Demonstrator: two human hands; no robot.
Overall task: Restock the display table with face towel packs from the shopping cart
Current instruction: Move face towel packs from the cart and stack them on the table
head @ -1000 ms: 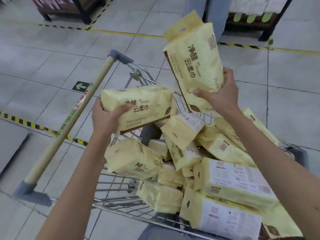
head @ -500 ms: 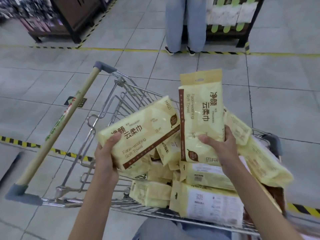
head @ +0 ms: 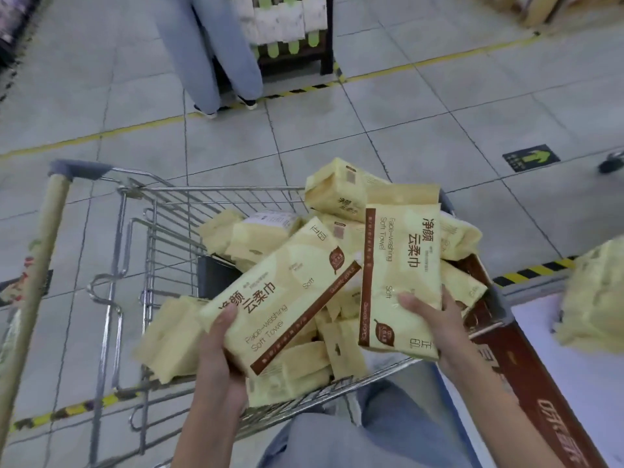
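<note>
My left hand (head: 219,352) grips a pale yellow face towel pack (head: 283,292), tilted with its printed face up, over the shopping cart (head: 169,211). My right hand (head: 435,322) holds a second pack (head: 401,275) upright by its lower end, above the cart's right side. Several more yellow packs (head: 337,194) lie heaped in the wire basket. At the right edge the white-topped display table (head: 553,373) with a red-brown front bears a blurred stack of packs (head: 594,298).
The cart's tan handle bar (head: 37,271) runs down the left. A person in light blue trousers (head: 209,52) stands ahead beside a dark shelf unit (head: 290,32). Yellow-black tape (head: 533,270) marks the tiled floor. My own jeans (head: 364,434) are below.
The view has swung right, bringing the display table into sight. Both hands have carried their packs rightward and lower over the cart; the grips are unchanged.
</note>
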